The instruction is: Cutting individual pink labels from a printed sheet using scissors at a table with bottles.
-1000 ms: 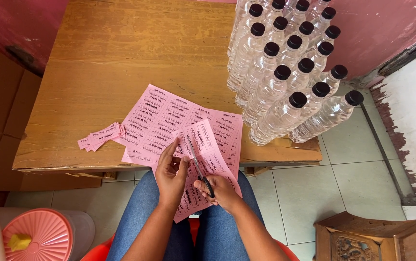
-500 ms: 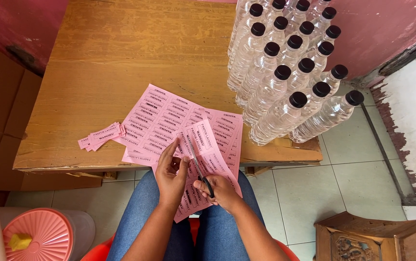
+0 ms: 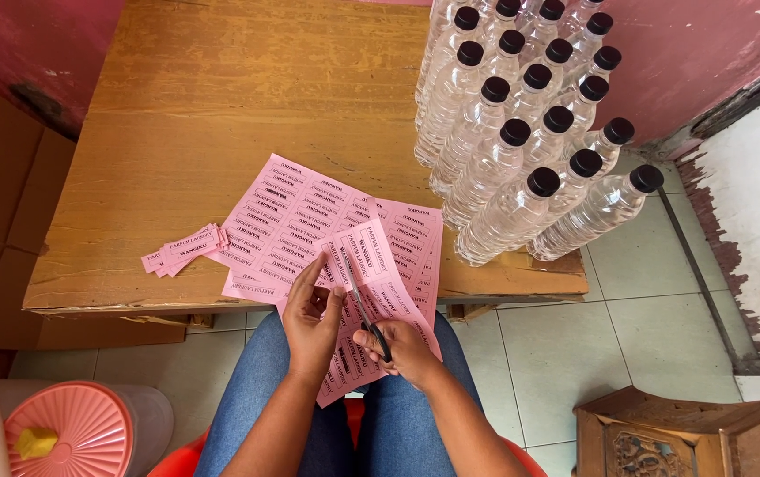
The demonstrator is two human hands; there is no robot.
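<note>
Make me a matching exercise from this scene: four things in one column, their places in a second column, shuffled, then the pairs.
Things:
1. scissors
2. clear bottles
3. small pile of cut labels
4. ribbed pink lid

Places:
A. table's right side
B. on the floor, lower left
C. in the right hand
D. table's near left, beside the pink sheets

Pairs: 1-C, 2-A, 3-D, 4-B
</note>
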